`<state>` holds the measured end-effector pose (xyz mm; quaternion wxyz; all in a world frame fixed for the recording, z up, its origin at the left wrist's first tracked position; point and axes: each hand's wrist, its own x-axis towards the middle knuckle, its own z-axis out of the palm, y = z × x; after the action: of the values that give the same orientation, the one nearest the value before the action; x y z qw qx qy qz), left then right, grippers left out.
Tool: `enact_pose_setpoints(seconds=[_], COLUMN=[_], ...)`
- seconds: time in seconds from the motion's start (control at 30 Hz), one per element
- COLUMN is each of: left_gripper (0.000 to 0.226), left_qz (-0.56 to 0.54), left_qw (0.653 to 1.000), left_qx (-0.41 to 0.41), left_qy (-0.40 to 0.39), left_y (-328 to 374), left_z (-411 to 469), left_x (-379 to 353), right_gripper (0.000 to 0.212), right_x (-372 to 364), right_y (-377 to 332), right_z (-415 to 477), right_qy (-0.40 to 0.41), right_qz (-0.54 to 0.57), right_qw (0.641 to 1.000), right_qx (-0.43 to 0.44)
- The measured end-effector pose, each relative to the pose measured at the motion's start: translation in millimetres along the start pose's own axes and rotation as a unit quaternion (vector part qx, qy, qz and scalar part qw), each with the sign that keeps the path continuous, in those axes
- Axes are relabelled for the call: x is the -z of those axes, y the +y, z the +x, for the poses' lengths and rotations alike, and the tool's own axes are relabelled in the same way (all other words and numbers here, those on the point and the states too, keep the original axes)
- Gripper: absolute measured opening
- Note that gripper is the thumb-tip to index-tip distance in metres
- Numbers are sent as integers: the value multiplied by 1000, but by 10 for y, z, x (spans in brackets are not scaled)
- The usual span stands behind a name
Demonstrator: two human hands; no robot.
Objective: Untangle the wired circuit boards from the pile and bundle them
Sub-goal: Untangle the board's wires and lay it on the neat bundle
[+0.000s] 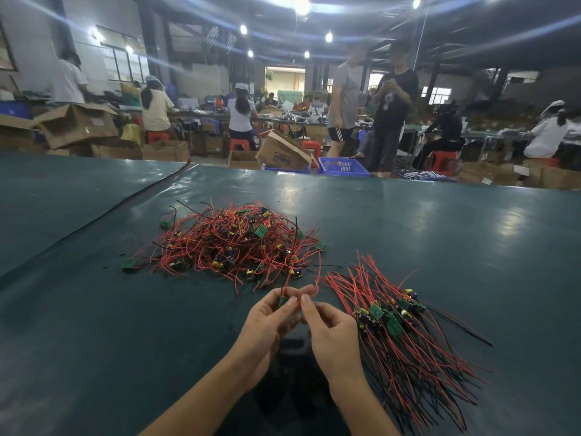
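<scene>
Board, small and green, sits pinched in the left hand just in front of the pile; the right hand nips its red wire, which loops back toward the pile. Right of the pile lies the bundle, all on the table.

a dark green table spans the foreground; beyond it, cardboard boxes, a blue crate, red stools, workers at benches, bright ceiling lamps.
</scene>
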<state>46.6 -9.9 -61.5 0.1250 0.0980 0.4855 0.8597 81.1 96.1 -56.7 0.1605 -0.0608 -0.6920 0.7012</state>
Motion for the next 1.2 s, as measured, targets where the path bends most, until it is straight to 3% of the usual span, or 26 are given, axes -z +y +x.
enact_pose_setpoints(seconds=[0.17, 0.4, 0.57, 0.67, 0.93, 1.03, 1.2], left_gripper=[14, 18, 16, 15, 22, 8, 7], left_qz=[-10, 59, 120, 203, 175, 170, 162], left_qw=[1000, 998, 991, 977, 984, 985, 986], left_qx=[4, 3, -38, -38, -6, -3, -12], left_qy=[-18, -33, 51, 47, 30, 28, 25], left_y=[26, -32, -47, -18, 12, 26, 65], left_z=[-32, -30, -28, -29, -23, -7, 7], left_x=[-17, 2, 35, 84, 65, 44, 37], right_gripper=[21, 15, 22, 24, 19, 19, 8], right_x=[16, 55, 44, 29, 79, 99, 240], right_y=[-6, -14, 8, 19, 57, 65, -1], right_z=[30, 38, 53, 54, 101, 168, 295], right_qy=[43, 4, 26, 30, 68, 114, 184], right_qz=[51, 102, 118, 118, 74, 112, 187], right_qw=[996, 983, 986, 988, 992, 982, 960], right_qx=[-60, -153, -110, -93, -70, -97, -100])
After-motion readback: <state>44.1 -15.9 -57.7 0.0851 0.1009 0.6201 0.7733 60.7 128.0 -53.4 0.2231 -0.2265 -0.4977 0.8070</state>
